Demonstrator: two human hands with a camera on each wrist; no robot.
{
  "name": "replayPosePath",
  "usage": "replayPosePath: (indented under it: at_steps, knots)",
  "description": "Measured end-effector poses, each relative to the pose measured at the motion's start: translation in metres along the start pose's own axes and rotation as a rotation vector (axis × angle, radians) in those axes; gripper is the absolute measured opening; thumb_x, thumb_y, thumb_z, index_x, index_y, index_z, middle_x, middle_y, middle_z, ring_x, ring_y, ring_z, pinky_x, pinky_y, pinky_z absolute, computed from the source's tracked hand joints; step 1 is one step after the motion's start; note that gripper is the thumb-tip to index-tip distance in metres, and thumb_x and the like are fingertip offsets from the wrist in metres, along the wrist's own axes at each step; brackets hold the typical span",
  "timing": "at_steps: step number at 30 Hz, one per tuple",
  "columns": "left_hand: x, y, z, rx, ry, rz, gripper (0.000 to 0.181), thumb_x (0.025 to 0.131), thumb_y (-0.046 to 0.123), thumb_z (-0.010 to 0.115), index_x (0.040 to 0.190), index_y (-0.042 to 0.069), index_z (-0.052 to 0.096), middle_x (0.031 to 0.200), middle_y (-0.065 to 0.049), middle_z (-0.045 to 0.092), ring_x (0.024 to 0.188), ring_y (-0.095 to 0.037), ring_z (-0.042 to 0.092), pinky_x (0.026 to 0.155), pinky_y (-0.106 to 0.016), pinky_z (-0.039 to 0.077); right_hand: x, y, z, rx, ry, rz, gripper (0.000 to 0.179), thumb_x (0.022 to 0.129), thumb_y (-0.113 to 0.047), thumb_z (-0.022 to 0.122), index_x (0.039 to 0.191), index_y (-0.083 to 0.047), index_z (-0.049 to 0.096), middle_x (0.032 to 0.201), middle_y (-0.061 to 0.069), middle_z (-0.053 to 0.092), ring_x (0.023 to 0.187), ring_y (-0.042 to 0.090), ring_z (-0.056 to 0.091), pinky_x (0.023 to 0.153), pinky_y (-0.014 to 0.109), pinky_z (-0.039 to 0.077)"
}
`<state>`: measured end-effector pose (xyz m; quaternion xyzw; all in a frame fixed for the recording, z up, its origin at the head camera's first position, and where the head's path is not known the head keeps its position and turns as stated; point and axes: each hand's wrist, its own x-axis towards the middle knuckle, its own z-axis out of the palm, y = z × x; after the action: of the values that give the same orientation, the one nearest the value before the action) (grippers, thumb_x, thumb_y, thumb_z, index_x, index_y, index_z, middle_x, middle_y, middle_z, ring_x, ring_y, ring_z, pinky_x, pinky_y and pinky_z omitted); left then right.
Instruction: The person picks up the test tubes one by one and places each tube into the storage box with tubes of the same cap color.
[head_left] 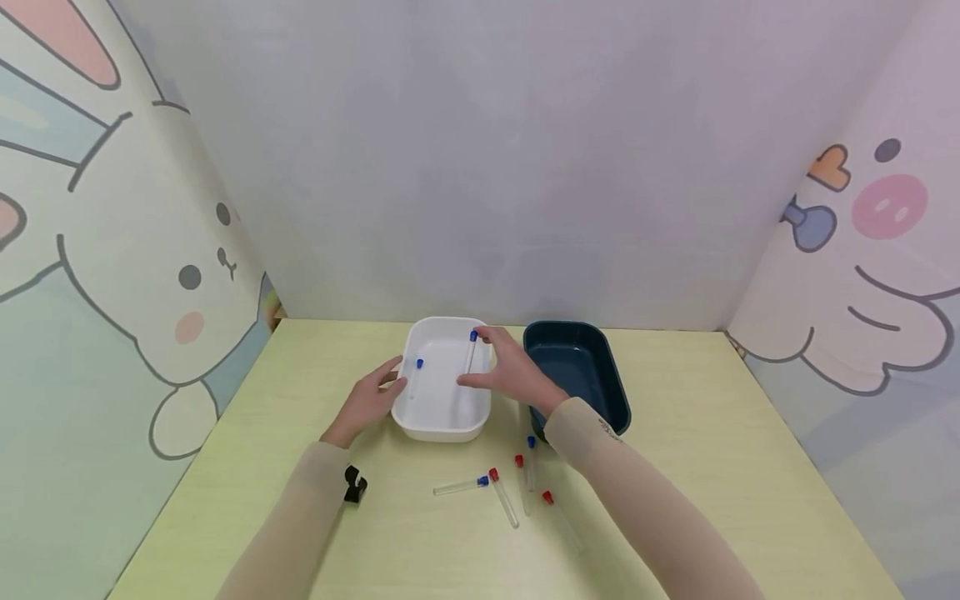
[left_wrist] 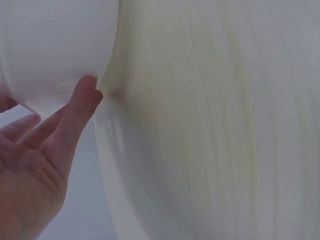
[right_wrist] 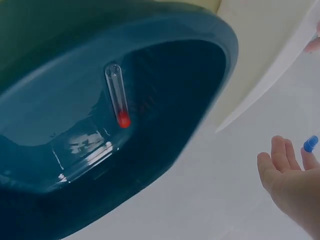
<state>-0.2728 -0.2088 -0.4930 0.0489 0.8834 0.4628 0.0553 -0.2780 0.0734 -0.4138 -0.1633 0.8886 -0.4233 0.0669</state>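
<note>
A white plastic basin point(head_left: 442, 436) stands at the back of the table. My left hand point(head_left: 365, 406) grips its left rim, thumb on the inner side; in the left wrist view its fingers point(left_wrist: 82, 100) lie along the outer wall. My right hand point(head_left: 517, 367) is over the basin's right part, holding a clear test tube point(head_left: 470, 356) with a blue stopper between thumb and fingers. In the right wrist view only that blue stopper point(right_wrist: 310, 144) shows beside the fingertips. Inside the white basin lies another tube, its blue stopper point(head_left: 420, 364) toward the back.
A dark blue basin point(head_left: 617, 392) stands right of the white one, partly under my right forearm; a red-stoppered tube point(right_wrist: 117, 95) lies inside. Nearer me lie several tubes with red or blue stoppers, including a blue one point(head_left: 459, 487). A small black object point(head_left: 355, 485) is beside my left sleeve.
</note>
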Motion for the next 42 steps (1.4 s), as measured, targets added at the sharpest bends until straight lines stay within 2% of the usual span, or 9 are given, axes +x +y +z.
replayPosePath:
  at_steps: [6,12,16,24,27,35,42]
  knots:
    - [0.0,-0.001,0.0,-0.005,0.002,-0.007,0.058,0.109,0.03,0.051,0.162,0.015,0.034,0.151,-0.027,0.054,0.13,-0.043,0.062,0.098,-0.046,0.061,0.013,0.004,0.009,0.0,-0.017,-0.012,0.089,0.084,-0.035,0.087,0.156,-0.013,0.04,0.156,0.011,0.046,0.135,0.031,0.051,0.116,0.049,0.048]
    - [0.0,0.0,0.001,-0.043,-0.005,-0.042,0.058,0.109,0.031,0.051,0.163,0.018,0.033,0.152,-0.027,0.052,0.125,-0.043,0.066,0.088,-0.04,0.064,0.023,0.008,0.016,-0.02,-0.027,-0.037,0.09,0.083,-0.04,0.087,0.155,-0.012,0.041,0.157,0.009,0.046,0.138,0.028,0.051,0.119,0.048,0.046]
    - [0.0,-0.001,0.002,-0.065,-0.016,-0.054,0.059,0.109,0.032,0.051,0.163,0.02,0.032,0.153,-0.026,0.051,0.122,-0.041,0.067,0.081,-0.035,0.065,0.027,0.012,0.02,-0.024,-0.029,-0.018,0.092,0.083,-0.04,0.087,0.156,-0.013,0.04,0.159,0.008,0.045,0.14,0.029,0.049,0.12,0.048,0.045]
    - [-0.001,-0.001,0.0,-0.056,-0.016,-0.048,0.058,0.109,0.029,0.051,0.163,0.019,0.032,0.152,-0.026,0.052,0.124,-0.041,0.067,0.079,-0.034,0.065,0.036,0.015,0.029,-0.008,-0.054,0.054,0.093,0.084,-0.04,0.086,0.158,-0.016,0.036,0.162,0.008,0.041,0.148,0.034,0.044,0.121,0.053,0.042]
    - [-0.001,0.0,-0.001,-0.055,-0.017,-0.048,0.058,0.109,0.029,0.051,0.163,0.019,0.032,0.152,-0.026,0.052,0.124,-0.041,0.066,0.079,-0.034,0.065,0.04,0.014,0.032,-0.034,-0.057,0.072,0.094,0.084,-0.041,0.086,0.159,-0.017,0.036,0.163,0.007,0.04,0.148,0.034,0.043,0.12,0.054,0.042]
    - [0.0,0.001,0.0,-0.065,-0.022,-0.057,0.058,0.109,0.03,0.053,0.163,0.021,0.033,0.151,-0.024,0.054,0.119,-0.038,0.069,0.078,-0.034,0.065,0.048,0.01,0.039,-0.096,-0.046,0.03,0.093,0.086,-0.04,0.085,0.159,-0.012,0.036,0.164,0.01,0.039,0.148,0.03,0.044,0.123,0.049,0.041]
    - [-0.002,0.0,0.002,-0.07,-0.029,-0.052,0.059,0.109,0.028,0.053,0.163,0.019,0.032,0.15,-0.026,0.055,0.122,-0.039,0.068,0.078,-0.034,0.065,0.055,0.008,0.045,-0.117,-0.046,0.04,0.094,0.085,-0.044,0.085,0.159,-0.012,0.036,0.164,0.009,0.04,0.148,0.028,0.044,0.122,0.048,0.042]
